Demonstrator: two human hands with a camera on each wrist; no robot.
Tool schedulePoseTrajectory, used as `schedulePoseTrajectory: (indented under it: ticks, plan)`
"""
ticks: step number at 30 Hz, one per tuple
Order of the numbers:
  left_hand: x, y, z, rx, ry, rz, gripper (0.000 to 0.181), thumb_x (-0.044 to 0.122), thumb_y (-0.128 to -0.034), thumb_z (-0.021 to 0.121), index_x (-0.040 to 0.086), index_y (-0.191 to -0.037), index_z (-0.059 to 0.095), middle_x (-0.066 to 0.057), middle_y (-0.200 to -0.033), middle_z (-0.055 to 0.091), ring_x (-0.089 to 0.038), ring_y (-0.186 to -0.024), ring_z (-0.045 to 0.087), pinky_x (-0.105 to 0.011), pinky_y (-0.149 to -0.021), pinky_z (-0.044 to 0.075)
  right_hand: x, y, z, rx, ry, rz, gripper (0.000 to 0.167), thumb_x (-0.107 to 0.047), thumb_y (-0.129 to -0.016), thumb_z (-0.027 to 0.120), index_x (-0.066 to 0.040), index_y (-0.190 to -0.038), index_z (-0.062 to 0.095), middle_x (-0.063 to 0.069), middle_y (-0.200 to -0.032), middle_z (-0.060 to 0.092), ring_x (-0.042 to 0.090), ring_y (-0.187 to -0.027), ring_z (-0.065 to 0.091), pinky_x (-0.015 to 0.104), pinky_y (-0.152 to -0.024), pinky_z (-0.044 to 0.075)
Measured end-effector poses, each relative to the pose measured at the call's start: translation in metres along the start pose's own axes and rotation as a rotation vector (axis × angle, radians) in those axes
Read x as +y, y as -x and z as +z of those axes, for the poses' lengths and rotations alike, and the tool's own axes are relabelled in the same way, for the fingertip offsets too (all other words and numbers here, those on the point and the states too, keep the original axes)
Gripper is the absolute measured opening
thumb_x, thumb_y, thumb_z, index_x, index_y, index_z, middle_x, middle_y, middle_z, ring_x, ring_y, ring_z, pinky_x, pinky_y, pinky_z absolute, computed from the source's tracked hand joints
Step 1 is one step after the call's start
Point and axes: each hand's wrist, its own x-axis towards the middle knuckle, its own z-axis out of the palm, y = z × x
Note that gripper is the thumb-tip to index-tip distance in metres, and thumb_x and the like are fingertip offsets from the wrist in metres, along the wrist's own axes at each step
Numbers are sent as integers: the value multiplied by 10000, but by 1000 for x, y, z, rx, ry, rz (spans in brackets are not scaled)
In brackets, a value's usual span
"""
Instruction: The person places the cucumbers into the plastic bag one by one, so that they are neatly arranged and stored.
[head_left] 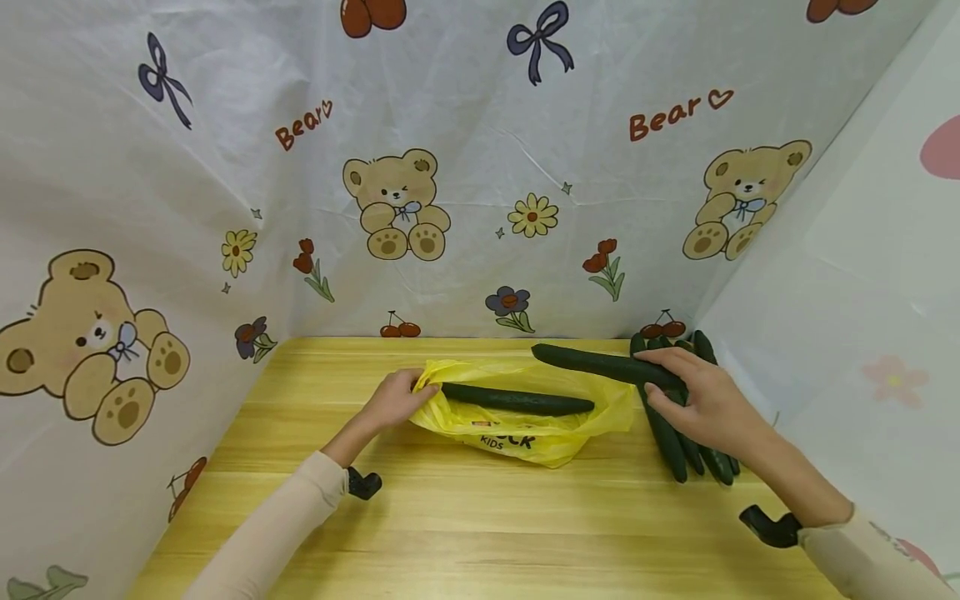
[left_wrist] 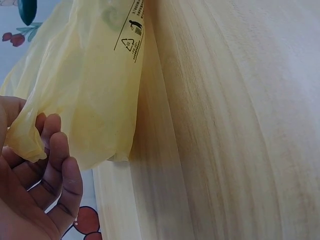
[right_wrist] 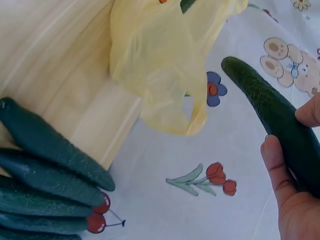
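My left hand [head_left: 396,398] pinches the yellow plastic bag [head_left: 562,440] containing one long dark-green cucumber [head_left: 517,400], my right hand [head_left: 697,396] grips another [head_left: 588,362] near it, with several more [head_left: 666,442] left to its right.

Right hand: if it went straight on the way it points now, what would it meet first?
Probably the yellow bag, at its right end, with the held cucumber leading. The right hand looks raised, though, so it might pass above; depth is unclear.
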Motion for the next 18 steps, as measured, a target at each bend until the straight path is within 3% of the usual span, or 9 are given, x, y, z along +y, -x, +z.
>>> schedulePoseTrajectory:
  ticks: [5,13,18]
  plan:
    - [0,-1,0,3,4,-2,237,344,-1091,633,156,-951,666,12,-692,519,-121,-585,448,-281,-577,386,-9,-5,4,-57,-62,-45,478,-59,-987,747,-164,-1441,642,126,-1394,685,-73,-517,299,197,-506,385]
    - [-3,-2,0,-1,9,-1,226,342,-1091,637,135,-1065,722,-15,-754,646,-129,-603,537,-290,-574,438,-19,-17,16,-158,-78,-83,432,-87,-998,735,-138,-1420,654,131,-1405,680,-39,-555,417,206,-528,416]
    - [-5,-2,1,-1,12,3,218,344,-1089,643,146,-1033,717,-6,-724,617,-122,-577,503,-275,-549,409,-22,-24,28,-199,-60,-89,445,-93,-987,742,-137,-1421,661,112,-1415,687,121,-842,667,220,-651,488]
